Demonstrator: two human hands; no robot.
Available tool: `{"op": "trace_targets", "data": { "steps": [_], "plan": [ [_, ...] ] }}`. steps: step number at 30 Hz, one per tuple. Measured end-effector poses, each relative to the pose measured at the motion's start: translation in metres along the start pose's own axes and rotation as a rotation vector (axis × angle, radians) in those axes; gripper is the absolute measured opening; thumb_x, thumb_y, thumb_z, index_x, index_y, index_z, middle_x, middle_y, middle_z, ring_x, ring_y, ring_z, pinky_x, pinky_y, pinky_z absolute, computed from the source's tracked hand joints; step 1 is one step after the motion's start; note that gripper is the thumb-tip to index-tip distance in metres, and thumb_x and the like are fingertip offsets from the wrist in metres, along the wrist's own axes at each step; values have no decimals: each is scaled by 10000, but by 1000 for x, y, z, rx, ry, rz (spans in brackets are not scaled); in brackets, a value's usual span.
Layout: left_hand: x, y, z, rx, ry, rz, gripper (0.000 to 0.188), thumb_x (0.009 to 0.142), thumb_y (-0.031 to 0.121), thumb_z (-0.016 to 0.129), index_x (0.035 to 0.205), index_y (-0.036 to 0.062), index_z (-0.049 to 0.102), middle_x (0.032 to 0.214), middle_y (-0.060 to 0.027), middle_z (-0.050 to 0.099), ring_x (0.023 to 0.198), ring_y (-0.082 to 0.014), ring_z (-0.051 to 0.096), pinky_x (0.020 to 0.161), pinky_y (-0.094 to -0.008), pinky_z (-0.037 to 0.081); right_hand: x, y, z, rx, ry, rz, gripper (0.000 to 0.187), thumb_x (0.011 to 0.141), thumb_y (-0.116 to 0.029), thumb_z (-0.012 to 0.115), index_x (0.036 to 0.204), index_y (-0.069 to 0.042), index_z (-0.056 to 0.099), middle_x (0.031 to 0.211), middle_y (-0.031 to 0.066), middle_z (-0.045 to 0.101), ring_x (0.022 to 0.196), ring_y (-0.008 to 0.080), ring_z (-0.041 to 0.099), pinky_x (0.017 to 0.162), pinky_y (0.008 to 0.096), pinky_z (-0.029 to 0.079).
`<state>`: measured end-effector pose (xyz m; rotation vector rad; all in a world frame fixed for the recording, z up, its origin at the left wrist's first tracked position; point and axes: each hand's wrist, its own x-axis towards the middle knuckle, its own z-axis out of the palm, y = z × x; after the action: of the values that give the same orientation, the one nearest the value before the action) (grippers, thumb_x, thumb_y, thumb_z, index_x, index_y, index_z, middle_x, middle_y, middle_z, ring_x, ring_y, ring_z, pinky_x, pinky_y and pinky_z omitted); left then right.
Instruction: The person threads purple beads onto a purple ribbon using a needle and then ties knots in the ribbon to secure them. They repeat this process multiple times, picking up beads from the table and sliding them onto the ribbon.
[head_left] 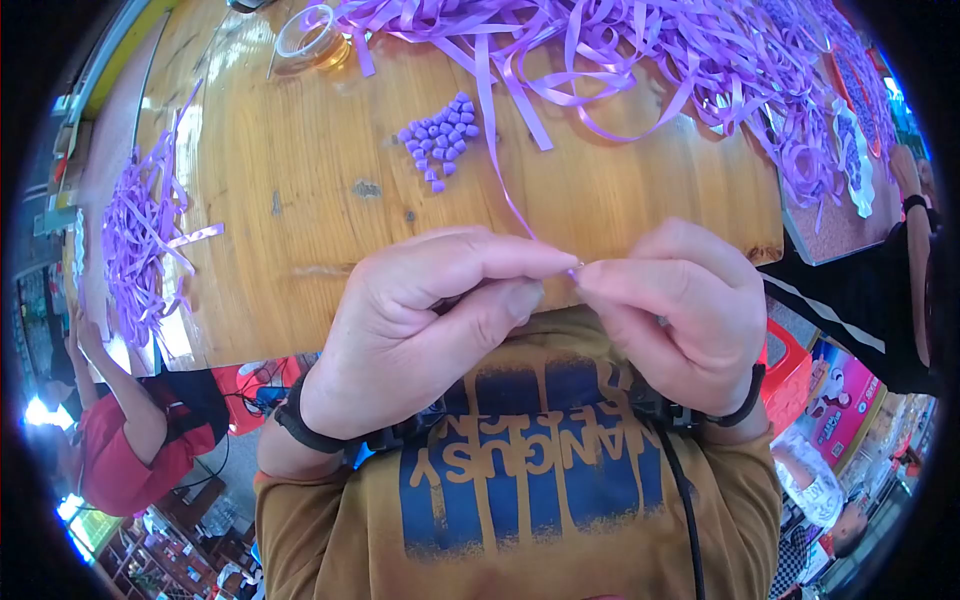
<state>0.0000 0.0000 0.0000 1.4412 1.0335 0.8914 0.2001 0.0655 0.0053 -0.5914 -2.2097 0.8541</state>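
My left hand [430, 320] and my right hand [680, 315] meet close to my chest, fingertips pinched together on the end of a thin purple ribbon strip [505, 175]. The strip runs up from my fingers across the wooden table [300, 200] to the big heap of purple ribbon [680, 50] at the far side. A small cluster of folded purple ribbon stars [442, 140] lies on the table just beyond my hands.
A glass jar [310, 42] stands at the far left of the table. Another bundle of purple ribbon [140, 230] hangs at the left edge, beside a person in red [130, 450]. Another person's arm in black [900, 270] is at the right, near a tray [850, 140].
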Motion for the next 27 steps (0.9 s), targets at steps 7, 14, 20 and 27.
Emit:
{"op": "trace_targets", "data": {
  "steps": [7, 14, 20, 27],
  "plan": [
    [-2, 14, 4, -344, 86, -272, 288, 830, -69, 489, 1116, -38, 504, 903, -66, 594, 749, -46, 543, 646, -156, 418, -4, 2, 0, 57, 21, 55, 217, 653, 70, 690, 835, -31, 628, 658, 51, 545, 554, 155, 523, 477, 242, 372],
    [-8, 17, 11, -81, 238, -255, 177, 850, -14, 534, 1025, -20, 503, 840, -88, 633, 590, -27, 520, 503, -154, 412, -5, 1, -1, 71, 1, 72, 193, 659, 55, 693, 823, -35, 644, 659, 47, 549, 555, 153, 520, 478, 245, 366],
    [-9, 11, 10, 243, 236, -80, 93, 790, 9, 643, 839, 9, 564, 685, -14, 582, 555, -44, 511, 481, -167, 379, -8, 5, -2, 88, -44, 42, 185, 652, 27, 700, 821, -29, 651, 678, 50, 568, 554, 150, 510, 492, 260, 367],
    [-6, 12, 8, 411, 237, -7, 140, 706, 42, 724, 696, 29, 585, 598, -27, 540, 515, -98, 520, 468, -216, 374, -5, 3, -6, 161, -199, 218, 249, 705, -158, 712, 901, -27, 632, 738, 67, 600, 582, 185, 524, 548, 288, 393]
  ]
}}
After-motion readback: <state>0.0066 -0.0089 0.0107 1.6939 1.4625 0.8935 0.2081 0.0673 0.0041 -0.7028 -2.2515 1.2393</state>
